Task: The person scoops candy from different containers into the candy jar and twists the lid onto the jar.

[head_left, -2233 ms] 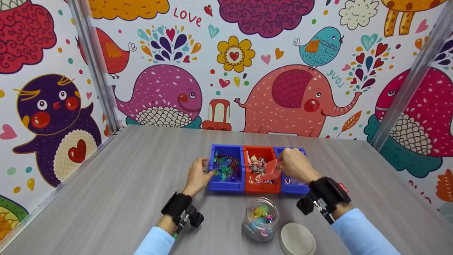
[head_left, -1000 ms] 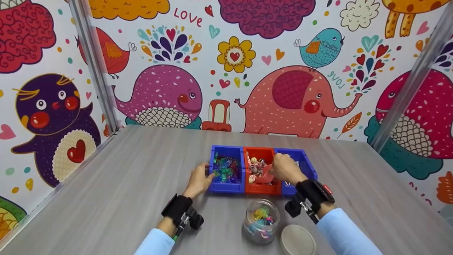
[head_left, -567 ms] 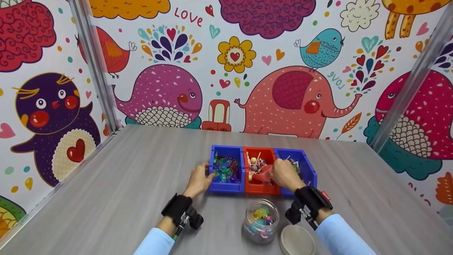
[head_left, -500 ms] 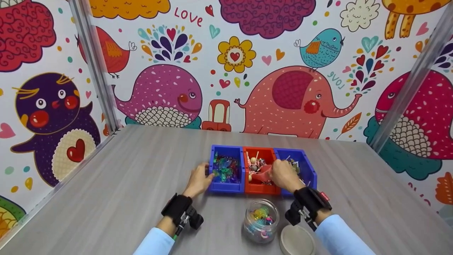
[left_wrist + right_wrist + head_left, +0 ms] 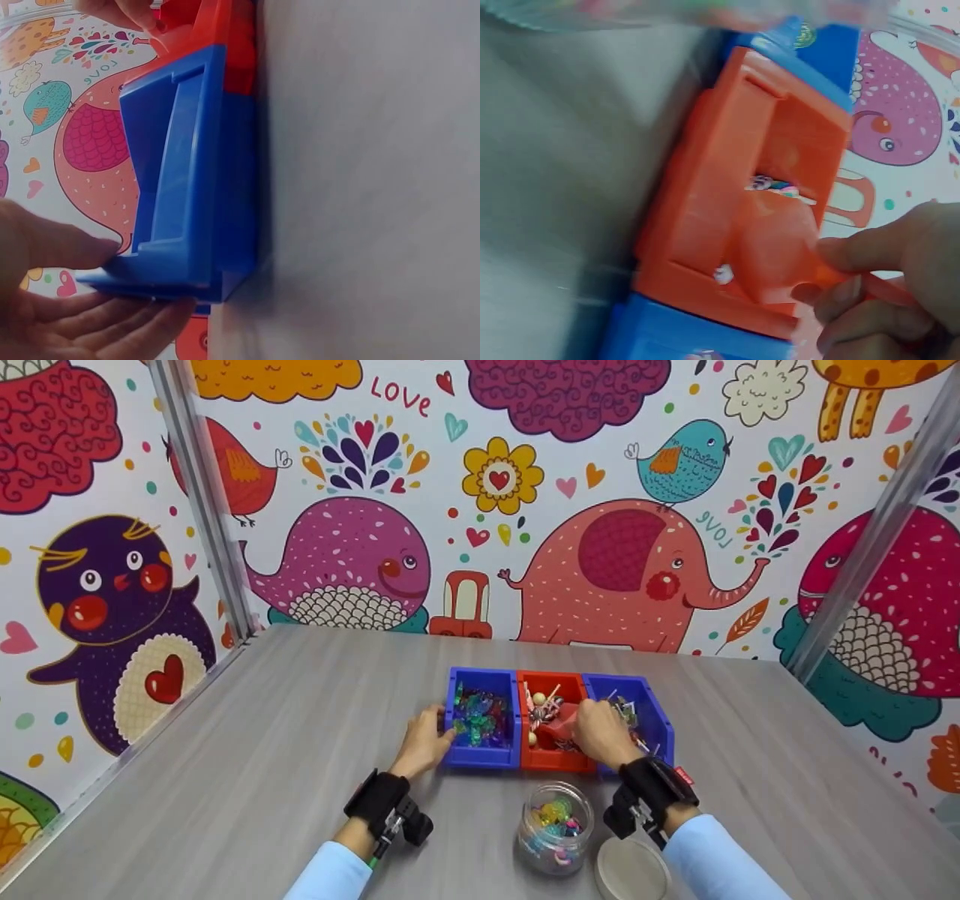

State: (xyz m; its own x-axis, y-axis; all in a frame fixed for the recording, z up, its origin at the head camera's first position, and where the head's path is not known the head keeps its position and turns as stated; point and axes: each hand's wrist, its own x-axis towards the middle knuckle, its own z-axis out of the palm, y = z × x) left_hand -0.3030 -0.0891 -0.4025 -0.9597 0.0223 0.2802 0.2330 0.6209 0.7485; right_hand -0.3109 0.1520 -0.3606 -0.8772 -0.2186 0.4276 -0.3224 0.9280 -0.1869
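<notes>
My right hand grips a red scoop by its handle, thumb on top. The scoop's bowl dips into the middle red bin, among small lollipops with white sticks. Part of the bowl is hidden by the hand in the head view. At the left end, my left hand holds the side wall of a blue bin, thumb over the rim and fingers outside. Translucent green, blue and red pieces lie in that bin.
Another blue bin with small mixed pieces adjoins the red one on the right. In front stands an uncapped clear jar of colourful pieces. Its pale round lid lies beside it, below my right wrist. Printed walls enclose the table.
My right hand has come left and slightly down with the scoop, from by the right bin. Lollipops in the red bin have shifted. My left hand stays at the blue bin.
</notes>
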